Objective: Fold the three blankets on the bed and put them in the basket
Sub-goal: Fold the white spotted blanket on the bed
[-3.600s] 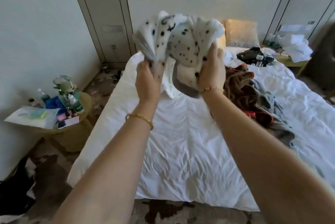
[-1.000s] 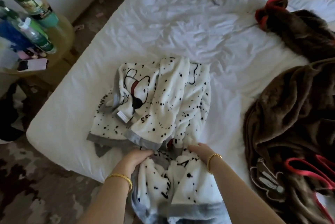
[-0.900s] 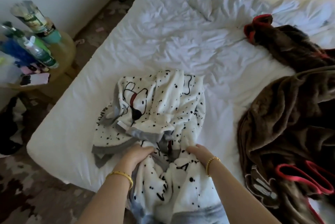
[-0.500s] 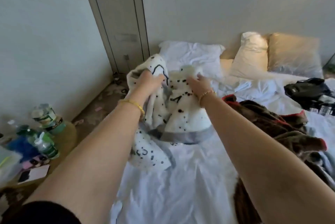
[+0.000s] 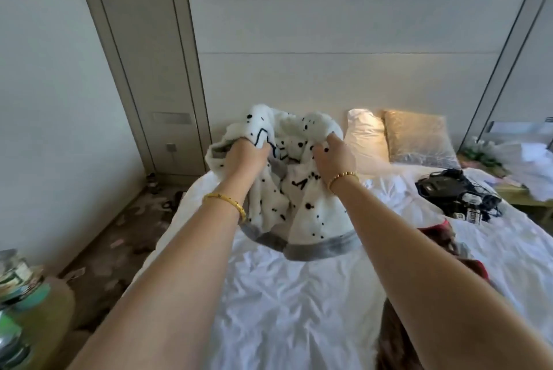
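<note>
A: Head view, nearest first: brown blanket (image 5: 398,336) low at the right edge, cut off by the frame and half behind the right forearm. Unfolded, by the look of it.

B: Further out, both arms stretched over the bed (image 5: 293,304). Left hand (image 5: 244,157) clenched round a bunch of the spotted blanket (image 5: 299,208); right hand (image 5: 333,157) curled into the cloth beside it, fingers buried in the pile.

A: Blanket held up clear of the sheet, grey hem hanging lowest, no neat fold to be seen. Bunched, not squared.

B: Progress, then?

A: Early, as a judgement. Nothing folded, nothing stowed. First blanket in the air, brown one waiting, a scrap of red trim (image 5: 443,224) past the right forearm, part of the brown one or of a third, impossible to say.

B: Basket?

A: Nowhere in shot. Third blanket not clearly picked out either.

B: Beyond the hands: pillows (image 5: 416,136) at the headboard, black gear (image 5: 457,193) with cables on the far right of the bed, hard to identify. Bottles at the lower left edge, blurred and cropped.
</note>
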Demonstrator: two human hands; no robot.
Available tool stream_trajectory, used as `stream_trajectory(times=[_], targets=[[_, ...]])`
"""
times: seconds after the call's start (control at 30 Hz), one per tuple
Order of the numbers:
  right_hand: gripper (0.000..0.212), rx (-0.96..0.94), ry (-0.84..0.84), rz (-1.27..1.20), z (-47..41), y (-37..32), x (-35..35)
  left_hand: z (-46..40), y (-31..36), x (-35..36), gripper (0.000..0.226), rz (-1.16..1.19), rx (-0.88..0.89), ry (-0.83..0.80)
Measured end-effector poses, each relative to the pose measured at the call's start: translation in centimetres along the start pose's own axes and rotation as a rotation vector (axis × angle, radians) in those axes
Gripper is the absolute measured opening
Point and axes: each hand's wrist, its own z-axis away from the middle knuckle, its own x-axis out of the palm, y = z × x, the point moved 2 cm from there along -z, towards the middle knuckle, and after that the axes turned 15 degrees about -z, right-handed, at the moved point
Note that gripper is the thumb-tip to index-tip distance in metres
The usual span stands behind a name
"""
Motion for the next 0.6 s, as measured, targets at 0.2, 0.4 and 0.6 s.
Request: stream_trajectory(times=[0.2, 0.4, 0.6], targets=[[0.032, 0.7, -0.662, 0.396, 15.8, 14.3, 1.4, 13.2, -13.7, 10.4, 0.046, -0.138, -0.317, -0.647], [0.045, 1.031, -1.291, 0.763, 28.9, 21.3, 0.1, 26.9, -22.4, 14.9, 0.056, -0.484, -0.279, -1.317], [0.032, 0.808, -0.785, 0.425, 28.0, 18.9, 1.1, 26.2, -20.0, 13.7, 0.04, -0.297, -0.151, -0.972]])
